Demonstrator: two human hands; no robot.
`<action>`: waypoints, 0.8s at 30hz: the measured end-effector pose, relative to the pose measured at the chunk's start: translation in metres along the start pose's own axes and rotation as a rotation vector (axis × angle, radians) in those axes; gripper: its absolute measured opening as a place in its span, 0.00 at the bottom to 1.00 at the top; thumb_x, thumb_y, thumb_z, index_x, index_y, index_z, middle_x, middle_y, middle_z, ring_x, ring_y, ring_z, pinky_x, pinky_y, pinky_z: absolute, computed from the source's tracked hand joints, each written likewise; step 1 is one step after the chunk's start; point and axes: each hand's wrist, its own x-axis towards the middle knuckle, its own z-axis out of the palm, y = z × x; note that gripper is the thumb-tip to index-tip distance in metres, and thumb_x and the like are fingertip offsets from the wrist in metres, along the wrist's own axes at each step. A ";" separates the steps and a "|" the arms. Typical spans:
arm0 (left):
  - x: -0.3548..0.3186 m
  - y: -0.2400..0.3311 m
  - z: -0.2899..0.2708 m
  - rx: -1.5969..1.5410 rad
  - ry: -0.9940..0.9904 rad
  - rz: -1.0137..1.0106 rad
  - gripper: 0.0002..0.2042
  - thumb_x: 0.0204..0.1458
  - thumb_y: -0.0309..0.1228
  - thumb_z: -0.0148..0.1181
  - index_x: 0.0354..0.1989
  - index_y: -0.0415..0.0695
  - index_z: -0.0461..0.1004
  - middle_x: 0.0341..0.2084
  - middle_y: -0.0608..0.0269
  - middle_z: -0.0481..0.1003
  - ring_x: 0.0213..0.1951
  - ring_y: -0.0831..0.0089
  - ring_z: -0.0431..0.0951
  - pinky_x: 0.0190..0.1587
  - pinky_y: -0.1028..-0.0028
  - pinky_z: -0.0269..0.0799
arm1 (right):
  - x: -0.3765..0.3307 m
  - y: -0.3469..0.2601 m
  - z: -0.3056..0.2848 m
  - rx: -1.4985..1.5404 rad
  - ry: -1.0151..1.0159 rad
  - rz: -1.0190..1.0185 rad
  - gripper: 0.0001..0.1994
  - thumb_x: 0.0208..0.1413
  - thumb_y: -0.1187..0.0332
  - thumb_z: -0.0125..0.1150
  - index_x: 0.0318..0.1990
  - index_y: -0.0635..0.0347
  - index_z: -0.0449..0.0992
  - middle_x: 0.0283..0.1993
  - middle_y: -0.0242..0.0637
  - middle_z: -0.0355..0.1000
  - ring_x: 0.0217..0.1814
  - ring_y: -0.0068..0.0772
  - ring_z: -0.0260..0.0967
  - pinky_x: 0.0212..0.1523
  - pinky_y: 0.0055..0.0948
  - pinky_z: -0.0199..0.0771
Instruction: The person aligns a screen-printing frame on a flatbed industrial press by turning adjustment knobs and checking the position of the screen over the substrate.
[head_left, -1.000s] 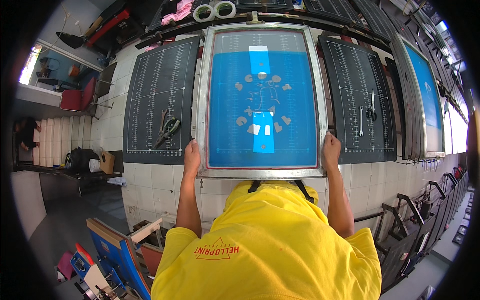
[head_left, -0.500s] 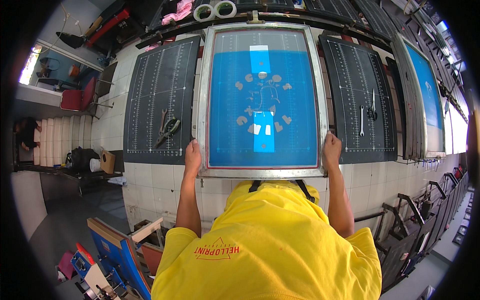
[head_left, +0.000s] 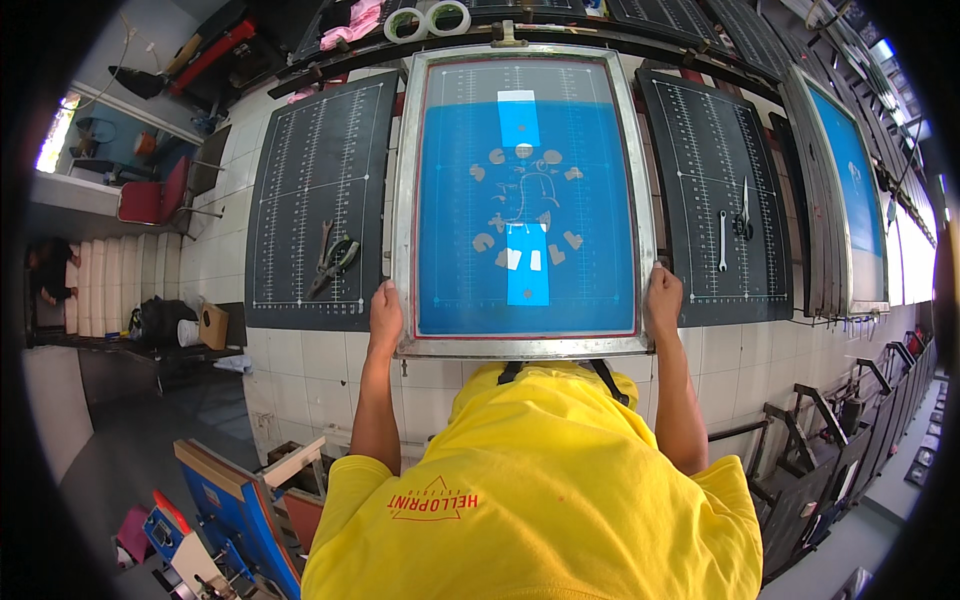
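Observation:
A silk-screen printing frame (head_left: 525,348) with a metal rim and blue mesh lies in front of me over a dark gridded platen. Its mesh carries a ring of pale grey shapes, and two bright strips show through it. My left hand (head_left: 386,315) is closed around the rim near the close left corner, thumb on the outer side. At the opposite side my right hand (head_left: 664,302) grips the rim near the close right corner. A clamp (head_left: 508,36) sits at the frame's far edge. The undersides of both hands' fingers are hidden.
A left platen (head_left: 318,200) bears pliers (head_left: 338,260) and another metal tool. On the right platen (head_left: 705,150) lie a wrench (head_left: 723,240) and scissors (head_left: 743,212). Tape rolls (head_left: 447,18) rest at the back. Another blue screen (head_left: 850,190) stands far right. A person (head_left: 52,270) is at far left.

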 end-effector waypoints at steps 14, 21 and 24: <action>0.003 0.000 -0.003 0.002 -0.023 -0.030 0.21 0.66 0.39 0.39 0.43 0.29 0.72 0.36 0.49 0.76 0.40 0.65 0.73 0.48 0.69 0.66 | -0.001 -0.005 0.002 0.055 0.030 0.025 0.21 0.64 0.61 0.48 0.25 0.73 0.65 0.17 0.38 0.54 0.24 0.26 0.47 0.26 0.36 0.56; -0.002 0.010 0.000 -0.010 0.002 -0.025 0.22 0.66 0.39 0.37 0.42 0.30 0.71 0.34 0.45 0.75 0.38 0.59 0.74 0.46 0.65 0.67 | 0.004 0.007 0.003 0.038 0.018 -0.006 0.21 0.64 0.61 0.48 0.25 0.73 0.66 0.17 0.37 0.55 0.24 0.25 0.49 0.26 0.35 0.56; -0.003 0.013 -0.001 0.015 0.006 -0.032 0.22 0.66 0.39 0.37 0.43 0.29 0.71 0.36 0.44 0.75 0.40 0.57 0.75 0.47 0.65 0.67 | 0.002 0.003 0.003 0.048 0.016 0.003 0.21 0.64 0.61 0.48 0.25 0.73 0.67 0.17 0.37 0.56 0.24 0.24 0.49 0.26 0.35 0.57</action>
